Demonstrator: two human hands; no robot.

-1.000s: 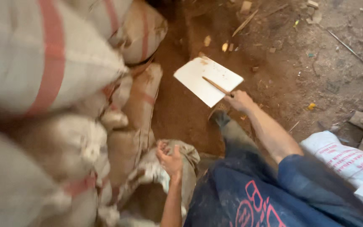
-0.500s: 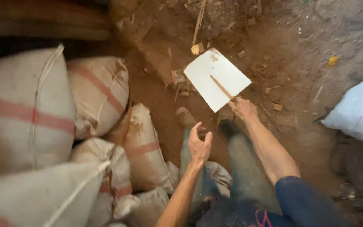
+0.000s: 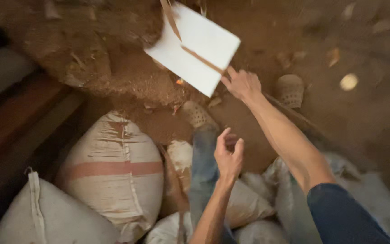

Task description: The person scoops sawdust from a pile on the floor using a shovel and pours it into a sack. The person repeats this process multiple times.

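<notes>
My right hand (image 3: 242, 83) grips the wooden handle of a flat white scoop board (image 3: 195, 47) and holds it over a heap of reddish-brown loose material (image 3: 127, 77). The board is tilted, with its far edge near the top of the view. My left hand (image 3: 228, 156) hangs free in the air above my blue-trousered leg, fingers half curled, holding nothing. My two feet in woven shoes (image 3: 196, 114) stand on the brown ground under the board.
Filled white sacks with red stripes (image 3: 113, 169) lie at the lower left, more sacks (image 3: 258, 203) around my legs. A dark wooden ledge (image 3: 19, 131) runs along the left. Scattered debris lies on the dirt floor at the upper right (image 3: 348, 81).
My view has swung closer over the heap. The right hand has carried the white board up and left onto the pile, and the left hand stays raised and empty.
</notes>
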